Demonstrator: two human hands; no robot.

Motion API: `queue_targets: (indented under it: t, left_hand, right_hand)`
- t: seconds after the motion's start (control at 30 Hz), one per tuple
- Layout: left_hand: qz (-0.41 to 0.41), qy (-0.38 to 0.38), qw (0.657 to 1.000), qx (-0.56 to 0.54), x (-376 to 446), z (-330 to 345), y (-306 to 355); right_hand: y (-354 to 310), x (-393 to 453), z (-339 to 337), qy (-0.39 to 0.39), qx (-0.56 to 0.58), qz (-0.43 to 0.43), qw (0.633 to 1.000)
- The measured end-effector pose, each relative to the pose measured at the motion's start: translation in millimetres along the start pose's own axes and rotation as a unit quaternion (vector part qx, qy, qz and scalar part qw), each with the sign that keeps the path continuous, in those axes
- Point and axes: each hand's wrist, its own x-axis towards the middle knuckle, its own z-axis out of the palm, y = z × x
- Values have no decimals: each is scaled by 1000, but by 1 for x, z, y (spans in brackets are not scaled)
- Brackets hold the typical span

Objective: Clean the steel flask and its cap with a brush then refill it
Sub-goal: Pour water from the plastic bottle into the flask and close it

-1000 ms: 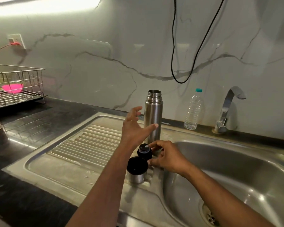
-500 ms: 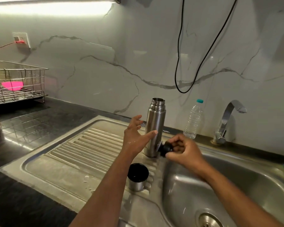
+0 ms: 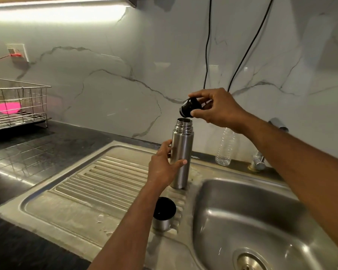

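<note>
Marble-look wall behind a steel sink [image 3: 185, 244]; the steel flask [image 3: 180, 154] stands upright and uncapped on the drainboard beside the basin, its cup cap [image 3: 163, 213] mouth-up nearer the camera. Risk: the black stopper [image 3: 189, 107] is tilted just above the mouth, so it could cross-thread (or slip into the basin). Right hand [image 3: 220, 109] pinches the stopper with fingertips; left hand [image 3: 164, 166] wraps loosely around the flask body, steadying it.
</note>
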Motion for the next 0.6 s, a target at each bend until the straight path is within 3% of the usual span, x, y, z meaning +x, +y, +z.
queue_targets:
  t: [0.2,0.6]
  left_hand:
    - [-17,-10,999,-28,-1,-3,1]
    - [-2,-57,994,-89,-6,-21,-2]
  right_hand:
    - [-13,17,3,-110,-54,3,992]
    - [-24,21,8,-221,-119,31,968]
